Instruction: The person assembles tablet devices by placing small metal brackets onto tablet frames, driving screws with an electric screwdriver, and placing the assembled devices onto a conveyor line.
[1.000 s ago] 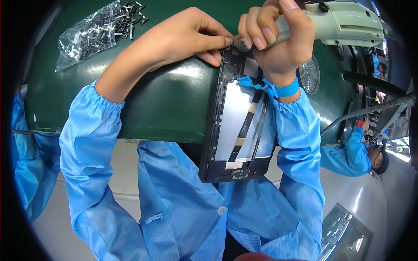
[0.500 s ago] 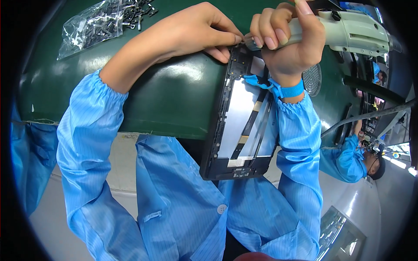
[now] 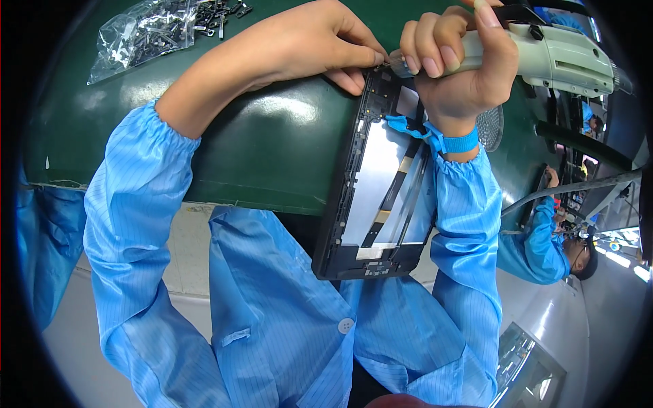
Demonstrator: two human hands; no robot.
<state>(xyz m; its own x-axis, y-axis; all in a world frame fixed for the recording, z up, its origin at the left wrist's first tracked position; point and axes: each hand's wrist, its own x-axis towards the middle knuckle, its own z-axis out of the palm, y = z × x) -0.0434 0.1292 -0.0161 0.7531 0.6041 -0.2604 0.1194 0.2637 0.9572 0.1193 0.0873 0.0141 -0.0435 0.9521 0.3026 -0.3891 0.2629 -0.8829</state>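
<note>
An opened tablet-like device point(image 3: 381, 197) with a black frame and silvery inner plate lies tilted, its near end jutting past the edge of the green table. My right hand point(image 3: 466, 64) is closed around a pale green electric screwdriver point(image 3: 568, 60), whose nose points left at the device's far end. Beside that nose, my left hand point(image 3: 323, 44) pinches at the far left corner with thumb and forefinger. Whatever small piece lies between those fingertips is too hidden to name. A blue wrist strap point(image 3: 457, 143) circles my right wrist, its loose end hanging over the device.
At the far left of the green table point(image 3: 265, 149) lies a clear plastic bag point(image 3: 139, 41) of small dark parts, with several loose parts point(image 3: 221, 13) beside it. A grey cable point(image 3: 578, 187) crosses at right. Beyond it sits a co-worker in blue point(image 3: 544, 248).
Both my hands and the screwdriver have shifted slightly to the right. The device has barely moved. At right, the co-worker's hand has come up.
</note>
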